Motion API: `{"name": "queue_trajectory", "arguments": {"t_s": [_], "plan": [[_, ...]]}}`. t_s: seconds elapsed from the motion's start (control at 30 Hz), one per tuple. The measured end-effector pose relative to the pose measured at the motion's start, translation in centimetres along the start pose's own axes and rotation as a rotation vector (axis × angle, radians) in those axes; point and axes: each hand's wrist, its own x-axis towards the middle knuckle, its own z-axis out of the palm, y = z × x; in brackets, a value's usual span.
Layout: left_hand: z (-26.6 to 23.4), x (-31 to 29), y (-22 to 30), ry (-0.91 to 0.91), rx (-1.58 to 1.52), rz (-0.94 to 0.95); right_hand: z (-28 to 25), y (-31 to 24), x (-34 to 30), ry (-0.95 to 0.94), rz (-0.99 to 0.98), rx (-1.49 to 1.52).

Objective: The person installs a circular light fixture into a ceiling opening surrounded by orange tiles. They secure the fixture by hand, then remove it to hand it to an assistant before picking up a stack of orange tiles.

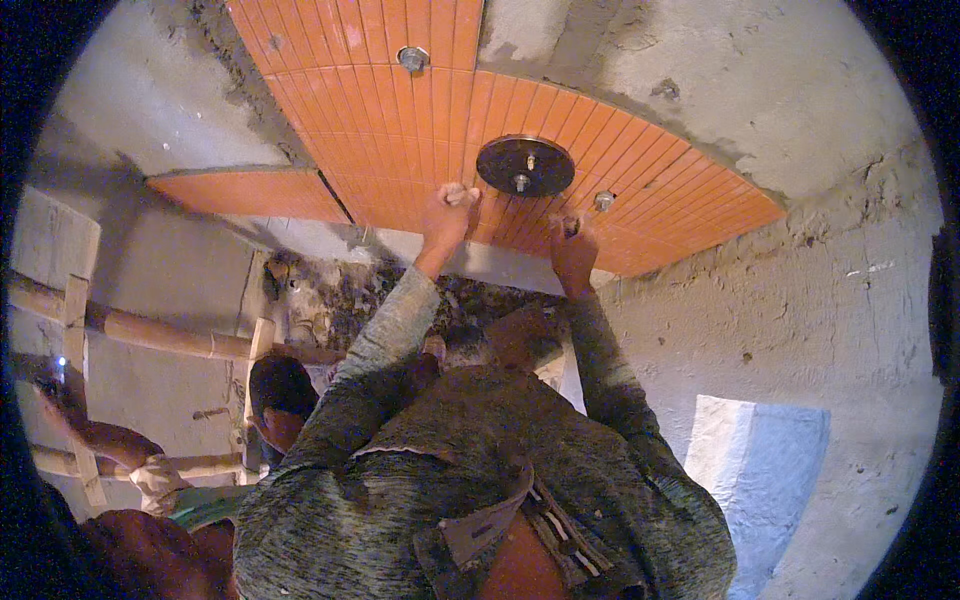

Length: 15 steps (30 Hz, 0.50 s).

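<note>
Our left hand (452, 215) and right hand (575, 250) curl near orange tiles (380, 150), gripping anything or not we cannot tell, a black disc (500, 165) and grey bolt (604, 201) close by.

Black disc (508, 164) on orange tiles (400, 130)

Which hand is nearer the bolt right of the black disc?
Right hand, below and left of the bolt; left hand, farther off, by the disc's lower left.

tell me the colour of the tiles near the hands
The tiles are orange with thin dark lines, seen best in the head view.
</note>
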Motion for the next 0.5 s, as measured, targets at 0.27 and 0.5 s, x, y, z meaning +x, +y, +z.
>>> {"name": "queue_trajectory", "arguments": {"t_s": [0.27,0.5], "plan": [[-8.9,-10.5,-2.5,0.121,0.028,-0.196,4.1,18.4,-14.8,-0.828,0.219,-0.22],[-20.5,-14.9,-12.6,0.29,-0.471,-0.322,-2.2,22.9,-28.1,-1.329,0.364,-0.122]]}}
